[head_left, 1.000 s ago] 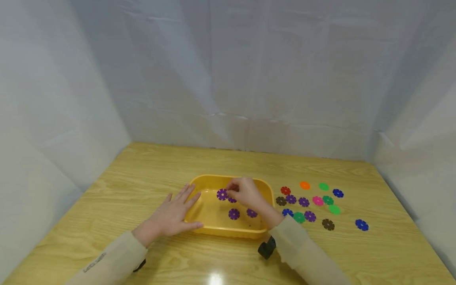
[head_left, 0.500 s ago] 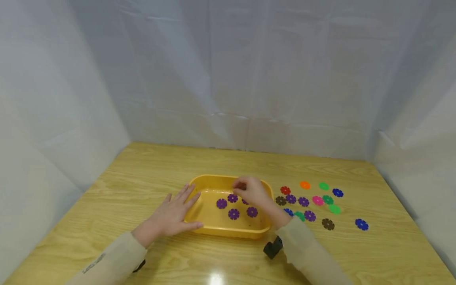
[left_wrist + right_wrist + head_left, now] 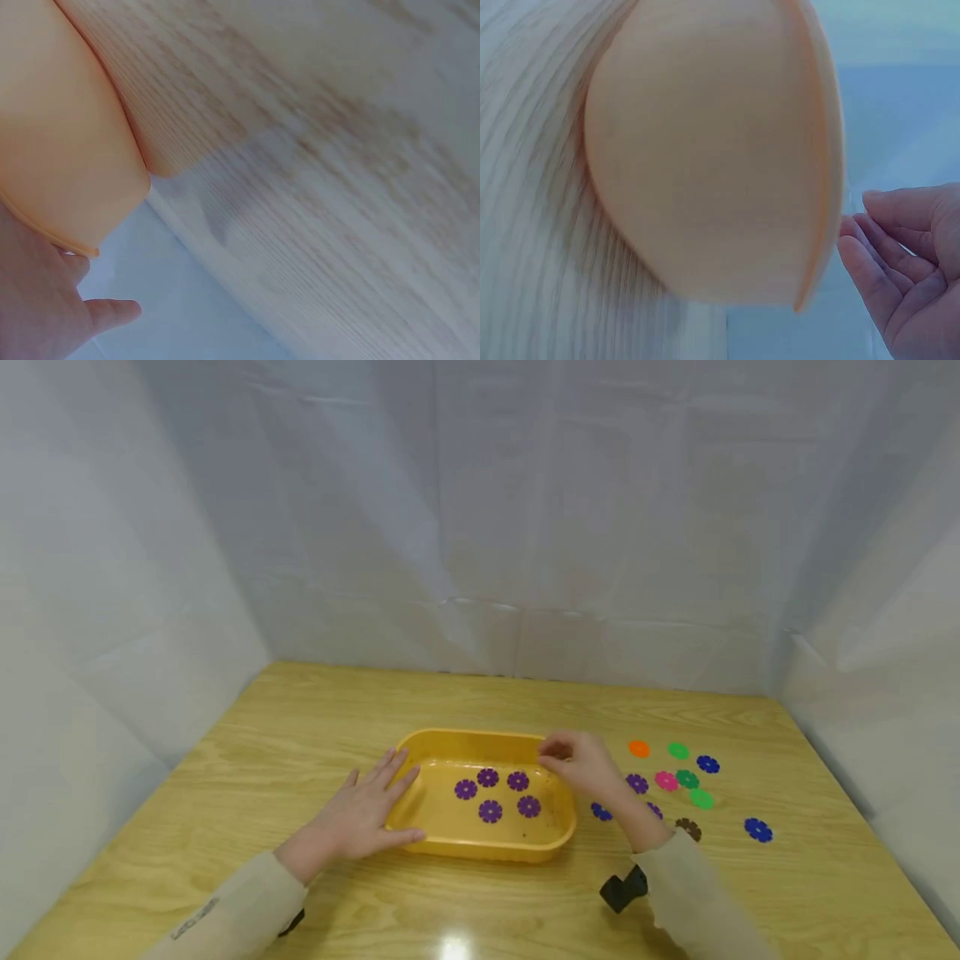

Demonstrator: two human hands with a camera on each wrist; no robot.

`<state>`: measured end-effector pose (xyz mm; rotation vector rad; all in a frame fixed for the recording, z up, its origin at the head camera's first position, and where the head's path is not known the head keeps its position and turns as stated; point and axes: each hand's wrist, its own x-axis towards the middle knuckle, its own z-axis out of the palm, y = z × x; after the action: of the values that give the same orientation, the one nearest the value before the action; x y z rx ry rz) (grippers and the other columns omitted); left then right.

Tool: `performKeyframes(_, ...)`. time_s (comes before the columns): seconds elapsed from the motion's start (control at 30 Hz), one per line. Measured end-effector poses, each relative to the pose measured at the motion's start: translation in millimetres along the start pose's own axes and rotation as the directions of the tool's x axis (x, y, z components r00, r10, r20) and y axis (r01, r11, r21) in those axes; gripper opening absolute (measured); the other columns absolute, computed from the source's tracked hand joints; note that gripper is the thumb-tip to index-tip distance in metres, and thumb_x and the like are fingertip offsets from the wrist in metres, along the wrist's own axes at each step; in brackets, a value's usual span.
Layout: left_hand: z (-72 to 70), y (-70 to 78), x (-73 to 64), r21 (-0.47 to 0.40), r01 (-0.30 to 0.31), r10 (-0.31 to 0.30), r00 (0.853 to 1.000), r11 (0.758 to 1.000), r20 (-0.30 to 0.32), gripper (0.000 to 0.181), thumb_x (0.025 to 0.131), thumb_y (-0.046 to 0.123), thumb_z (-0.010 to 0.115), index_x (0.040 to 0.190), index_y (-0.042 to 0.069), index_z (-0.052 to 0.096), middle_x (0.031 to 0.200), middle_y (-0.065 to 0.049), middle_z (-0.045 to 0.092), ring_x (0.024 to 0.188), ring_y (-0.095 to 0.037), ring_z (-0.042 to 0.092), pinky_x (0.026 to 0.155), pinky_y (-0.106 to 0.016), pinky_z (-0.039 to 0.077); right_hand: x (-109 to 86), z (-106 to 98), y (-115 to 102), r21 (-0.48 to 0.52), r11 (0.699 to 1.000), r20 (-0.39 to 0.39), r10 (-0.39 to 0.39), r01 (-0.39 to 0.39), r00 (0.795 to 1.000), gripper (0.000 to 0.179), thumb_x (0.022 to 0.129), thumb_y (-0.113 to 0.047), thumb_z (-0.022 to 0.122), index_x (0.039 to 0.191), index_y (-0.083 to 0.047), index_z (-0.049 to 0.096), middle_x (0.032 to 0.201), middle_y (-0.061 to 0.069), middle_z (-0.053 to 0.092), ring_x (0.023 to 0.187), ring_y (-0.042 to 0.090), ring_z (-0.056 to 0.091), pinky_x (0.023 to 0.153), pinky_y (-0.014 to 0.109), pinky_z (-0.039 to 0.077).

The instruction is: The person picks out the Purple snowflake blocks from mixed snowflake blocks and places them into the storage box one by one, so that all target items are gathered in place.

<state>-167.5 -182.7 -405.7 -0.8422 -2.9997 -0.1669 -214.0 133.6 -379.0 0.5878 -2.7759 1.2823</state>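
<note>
The yellow plastic tub (image 3: 480,850) stands on the table, with several purple snowflake discs (image 3: 491,812) lying flat and apart on its floor. My left hand (image 3: 358,814) rests over the tub's left rim, fingers straight and spread; the left wrist view shows its fingers (image 3: 112,313) by the tub's edge. Above the tub's right rim is my right hand (image 3: 588,764), its fingers loosely bent. In the right wrist view a gap shows between the thumb and the fingers (image 3: 866,274), with nothing held there.
Several snowflake discs lie on the table right of the tub: an orange disc (image 3: 639,749), a pink disc (image 3: 666,781), blue, green, brown and purple ones. The right arm hides some of them. White sheeting (image 3: 480,527) hangs behind and at both sides of the wooden table (image 3: 300,718).
My right hand has let go of a purple disc in the tub and moved right, up to the right rim. The left hand has stayed on the left rim.
</note>
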Motion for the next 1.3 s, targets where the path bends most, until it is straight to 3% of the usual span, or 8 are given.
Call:
performKeyframes(0.33,-2.0,0.3,-2.2,-0.004,0.004,-0.004,1.0,1.0,-0.005,0.085,0.079,0.064,0.043,0.139,0.007,0.026,0.146,-0.016,0.006,0.132,-0.031,0.005,0.093,-0.064,0.016,-17.8,-35,42,-0.047,0.999,-0.06,0.002,-0.005,0.998,0.014,0.082,-0.007,0.062,0.091,0.002,0.064,0.084,0.009,0.064,0.075,0.021,0.059,0.062,0.03,0.05)
performKeyframes(0.47,-3.4,0.8,-2.5,-0.009,0.007,-0.007,1.0,1.0,-0.004,0.085,0.079,0.064,0.044,0.139,0.007,0.026,0.146,-0.016,0.006,0.132,-0.032,0.005,0.094,-0.063,0.016,-23.9,-46,59,-0.068,0.995,-0.064,0.065,-0.07,0.996,0.015,0.083,-0.01,0.062,0.093,0.001,0.064,0.083,0.006,0.063,0.071,0.018,0.058,0.059,0.028,0.05)
performKeyframes(0.63,-3.8,1.3,-2.4,-0.004,0.006,-0.006,1.0,1.0,-0.004,0.085,0.079,0.064,0.043,0.139,0.007,0.026,0.146,-0.016,0.006,0.132,-0.032,0.006,0.093,-0.063,0.017,-29.8,-56,75,-0.088,0.989,-0.067,0.111,-0.117,0.992,0.019,0.082,-0.007,0.061,0.095,0.006,0.061,0.085,0.011,0.062,0.076,0.023,0.058,0.063,0.033,0.05)
performKeyframes(0.97,-4.0,1.7,-2.6,-0.016,0.004,-0.004,1.0,1.0,0.002,0.084,0.08,0.063,0.044,0.139,0.006,0.026,0.146,-0.016,0.006,0.132,-0.032,0.005,0.094,-0.063,0.016,-31.6,-62,100,-0.129,0.975,-0.054,0.174,-0.18,0.983,0.018,0.08,-0.006,0.063,0.092,0.007,0.061,0.081,0.009,0.061,0.071,0.021,0.057,0.061,0.033,0.049)
performKeyframes(1.3,-4.3,1.4,-2.6,-0.017,0.007,-0.007,1.0,1.0,0.016,0.084,0.08,0.064,0.043,0.14,0.007,0.025,0.146,-0.016,0.005,0.132,-0.031,0.003,0.094,-0.063,0.015,-29.0,-62,110,-0.189,0.952,-0.013,0.242,-0.24,0.97,0.015,0.078,-0.003,0.064,0.09,0.007,0.062,0.08,0.011,0.06,0.072,0.022,0.056,0.062,0.034,0.049)
